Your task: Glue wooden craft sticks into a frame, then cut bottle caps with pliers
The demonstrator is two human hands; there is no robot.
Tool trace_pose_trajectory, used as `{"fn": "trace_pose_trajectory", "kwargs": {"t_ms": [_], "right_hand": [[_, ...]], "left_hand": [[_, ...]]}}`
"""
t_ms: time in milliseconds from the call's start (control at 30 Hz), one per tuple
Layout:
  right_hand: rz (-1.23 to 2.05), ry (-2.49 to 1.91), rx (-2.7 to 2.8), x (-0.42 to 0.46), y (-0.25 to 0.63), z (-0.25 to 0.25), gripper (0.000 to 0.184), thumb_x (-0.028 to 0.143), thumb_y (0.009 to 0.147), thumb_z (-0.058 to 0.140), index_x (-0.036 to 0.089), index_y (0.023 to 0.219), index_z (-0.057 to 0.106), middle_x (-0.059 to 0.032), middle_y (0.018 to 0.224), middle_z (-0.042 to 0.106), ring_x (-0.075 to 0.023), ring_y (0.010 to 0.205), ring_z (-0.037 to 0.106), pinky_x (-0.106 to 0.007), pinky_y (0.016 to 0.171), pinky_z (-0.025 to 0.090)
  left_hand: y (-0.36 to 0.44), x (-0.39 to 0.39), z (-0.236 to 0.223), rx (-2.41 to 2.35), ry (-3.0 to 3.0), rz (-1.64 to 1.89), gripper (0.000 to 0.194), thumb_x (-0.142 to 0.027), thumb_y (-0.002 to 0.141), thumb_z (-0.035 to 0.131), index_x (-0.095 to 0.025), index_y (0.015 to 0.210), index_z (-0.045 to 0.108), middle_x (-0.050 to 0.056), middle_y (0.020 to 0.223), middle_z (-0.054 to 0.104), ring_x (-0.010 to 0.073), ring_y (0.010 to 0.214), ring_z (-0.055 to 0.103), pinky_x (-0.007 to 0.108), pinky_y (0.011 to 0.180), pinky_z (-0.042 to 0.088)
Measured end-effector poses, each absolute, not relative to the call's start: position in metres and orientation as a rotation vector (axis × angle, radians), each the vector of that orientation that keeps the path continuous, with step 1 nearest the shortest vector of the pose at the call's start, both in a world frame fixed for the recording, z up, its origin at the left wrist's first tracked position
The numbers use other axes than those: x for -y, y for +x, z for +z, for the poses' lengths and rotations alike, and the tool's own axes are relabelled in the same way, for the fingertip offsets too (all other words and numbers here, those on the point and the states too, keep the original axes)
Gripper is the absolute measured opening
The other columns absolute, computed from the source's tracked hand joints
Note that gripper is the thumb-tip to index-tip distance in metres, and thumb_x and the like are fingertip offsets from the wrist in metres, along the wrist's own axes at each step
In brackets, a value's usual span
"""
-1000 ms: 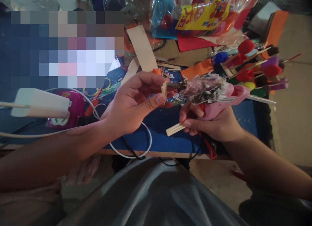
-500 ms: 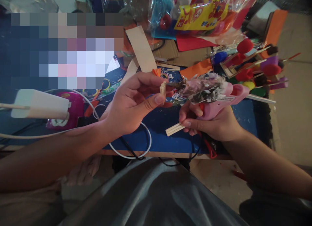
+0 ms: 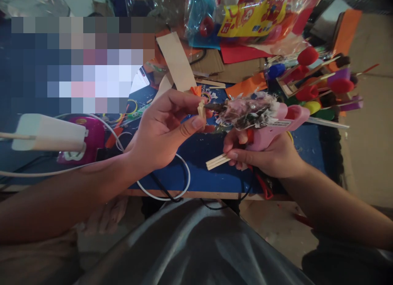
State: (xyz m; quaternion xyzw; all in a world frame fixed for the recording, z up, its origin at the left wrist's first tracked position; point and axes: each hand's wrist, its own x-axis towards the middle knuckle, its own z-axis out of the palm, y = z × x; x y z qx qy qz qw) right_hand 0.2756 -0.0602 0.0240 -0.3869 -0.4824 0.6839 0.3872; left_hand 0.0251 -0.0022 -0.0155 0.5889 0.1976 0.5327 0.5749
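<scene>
Between thumb and fingers, my left hand [image 3: 167, 129] pinches a small bundle of short wooden sticks [image 3: 201, 109], held upright. A pink hot glue gun [image 3: 264, 135] is in the grip of my right hand [image 3: 267, 154]; its front is coated with fluff and grime. The dark nozzle [image 3: 217, 107] points left and lies at the upper part of the bundle; whether it touches I cannot tell. Thumb and finger of the same right hand also clasp a few pale wooden sticks [image 3: 217, 161] below the gun.
A white charger [image 3: 49, 131] with its cable and a magenta socket block [image 3: 92, 141] stand at left. At right lie sticks with coloured balls [image 3: 310, 90]. Behind are a bag of balls [image 3: 245, 19], an orange strip [image 3: 245, 86] and a cream strip [image 3: 176, 59].
The glue gun in my right hand has shifted slightly left, bringing its nozzle closer to the top of the stick bundle. My left hand has barely moved and keeps its pinch.
</scene>
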Motion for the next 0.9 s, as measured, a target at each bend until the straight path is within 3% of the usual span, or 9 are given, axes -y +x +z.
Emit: {"fn": "trace_pose_trajectory", "kwargs": {"t_ms": [200, 433, 533, 667, 900], "right_hand": [[1.683, -1.007, 1.233, 0.060, 0.274, 0.024, 0.039, 0.027, 0.086, 0.103, 0.022, 0.089, 0.064, -0.0010, 0.091, 0.081, -0.0113, 0.063, 0.076, -0.018, 0.050, 0.064], [1.656, -0.997, 1.212, 0.061, 0.275, 0.025, 0.041, 0.030, 0.086, 0.104, 0.023, 0.090, 0.063, -0.0005, 0.090, 0.080, -0.0121, 0.062, 0.075, -0.020, 0.046, 0.061], [1.614, -0.986, 1.165, 0.063, 0.273, 0.026, 0.044, 0.032, 0.086, 0.105, 0.024, 0.090, 0.062, -0.0002, 0.090, 0.080, -0.0130, 0.063, 0.076, -0.022, 0.048, 0.062], [1.533, -0.963, 1.087, 0.063, 0.272, 0.026, 0.046, 0.030, 0.085, 0.105, 0.026, 0.093, 0.060, 0.0011, 0.089, 0.079, -0.0145, 0.062, 0.076, -0.025, 0.047, 0.062], [1.426, -0.922, 1.021, 0.065, 0.272, 0.030, 0.052, 0.030, 0.079, 0.110, 0.028, 0.094, 0.060, 0.0042, 0.090, 0.077, -0.0131, 0.059, 0.074, -0.027, 0.048, 0.064]], "left_hand": [[0.025, 0.000, -0.020, -0.366, 1.374, 1.269, 0.035, -0.026, 0.099, 0.092, -0.032, 0.132, 0.080, 0.000, 0.114, 0.078, 0.0165, 0.105, 0.082, 0.036, 0.092, 0.081], [0.026, 0.000, -0.019, -0.489, 1.394, 1.260, 0.046, -0.040, 0.096, 0.096, -0.032, 0.135, 0.072, 0.001, 0.113, 0.080, 0.0208, 0.108, 0.082, 0.037, 0.092, 0.079], [0.026, 0.000, -0.017, -0.515, 1.407, 1.253, 0.040, -0.041, 0.095, 0.097, -0.030, 0.126, 0.074, 0.001, 0.113, 0.078, 0.0179, 0.103, 0.080, 0.034, 0.091, 0.079], [0.025, 0.004, -0.011, -0.450, 1.432, 1.240, 0.024, -0.029, 0.098, 0.093, -0.029, 0.119, 0.080, 0.001, 0.111, 0.077, 0.0131, 0.095, 0.077, 0.031, 0.090, 0.079], [0.024, 0.009, -0.007, -0.504, 1.718, 1.292, 0.027, -0.026, 0.098, 0.093, -0.029, 0.122, 0.081, 0.004, 0.113, 0.083, 0.0166, 0.106, 0.083, 0.026, 0.088, 0.074]]}}
